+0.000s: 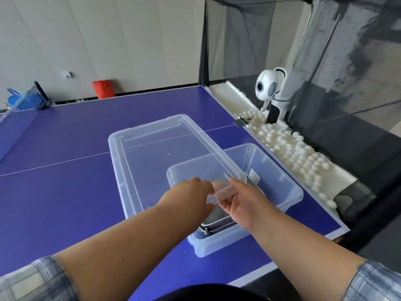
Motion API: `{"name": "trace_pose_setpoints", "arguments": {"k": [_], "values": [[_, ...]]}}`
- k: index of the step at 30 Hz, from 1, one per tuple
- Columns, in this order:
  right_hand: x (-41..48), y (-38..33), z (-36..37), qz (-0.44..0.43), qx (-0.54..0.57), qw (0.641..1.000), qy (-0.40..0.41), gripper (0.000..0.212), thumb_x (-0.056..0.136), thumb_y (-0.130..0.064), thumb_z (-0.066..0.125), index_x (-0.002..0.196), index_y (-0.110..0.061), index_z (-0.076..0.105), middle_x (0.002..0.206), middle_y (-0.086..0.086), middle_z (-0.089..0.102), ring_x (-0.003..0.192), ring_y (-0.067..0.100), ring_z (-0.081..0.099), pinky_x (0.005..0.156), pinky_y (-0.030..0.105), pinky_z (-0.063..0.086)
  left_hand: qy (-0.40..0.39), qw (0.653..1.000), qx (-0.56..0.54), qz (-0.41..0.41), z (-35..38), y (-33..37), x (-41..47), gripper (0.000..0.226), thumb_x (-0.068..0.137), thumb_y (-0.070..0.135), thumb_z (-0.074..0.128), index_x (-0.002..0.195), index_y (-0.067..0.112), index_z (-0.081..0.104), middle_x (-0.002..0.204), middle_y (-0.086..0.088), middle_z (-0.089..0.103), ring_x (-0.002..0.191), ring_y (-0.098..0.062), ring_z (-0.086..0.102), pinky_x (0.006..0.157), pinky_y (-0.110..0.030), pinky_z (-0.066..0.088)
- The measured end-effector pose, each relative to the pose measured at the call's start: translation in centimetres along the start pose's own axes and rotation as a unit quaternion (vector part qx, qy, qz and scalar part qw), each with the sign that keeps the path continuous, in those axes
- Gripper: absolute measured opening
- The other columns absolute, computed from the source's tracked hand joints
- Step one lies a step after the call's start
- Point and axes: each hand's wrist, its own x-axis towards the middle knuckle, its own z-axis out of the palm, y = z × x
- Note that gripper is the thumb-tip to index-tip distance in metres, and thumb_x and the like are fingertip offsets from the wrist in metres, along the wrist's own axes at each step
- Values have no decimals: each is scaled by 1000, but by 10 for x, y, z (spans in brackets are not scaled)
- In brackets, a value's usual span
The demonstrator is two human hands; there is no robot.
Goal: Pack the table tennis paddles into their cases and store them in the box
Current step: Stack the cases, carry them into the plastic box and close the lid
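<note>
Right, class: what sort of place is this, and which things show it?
Most likely an indoor table tennis training room: a blue table tennis table, a white ball-launching robot at its edge inside black catch netting, and a trough of white balls beside it.

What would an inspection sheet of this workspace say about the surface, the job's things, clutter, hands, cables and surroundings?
Surface: blue table tennis table with white lines.
Job's things: clear box near the table's right edge, with at least one dark zipped case lying in it; clear lid held tilted, partly over the box.
Clutter: white balls heaped in a white trough along the table's right edge.
Hands: left hand and right hand both grip the lid's near edge.
Cables: thin cord hanging from a white wall plug.
Surroundings: white ball machine, black netting, red bin, blue bag.
</note>
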Motion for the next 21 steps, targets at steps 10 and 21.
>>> {"name": "trace_pose_setpoints", "arguments": {"k": [10, 21], "values": [[66, -133, -135, 80, -103, 991, -3, 37, 107, -14, 42, 129, 15, 48, 125, 30, 66, 123, 33, 63, 85, 34, 56, -66, 996, -13, -64, 50, 149, 135, 27, 91, 37, 58, 115, 26, 64, 109, -3, 65, 93, -28, 67, 78, -36, 54], [91, -162, -164, 147, -108, 983, 30, 23, 100, -2, 48, 114, -2, 66, 73, 8, 77, 57, 16, 74, 45, 28, 55, -75, 983, -65, -152, 75, 206, 202, 25, 95, 31, 52, 113, 19, 64, 111, -4, 66, 97, -25, 65, 81, -34, 54]]}}
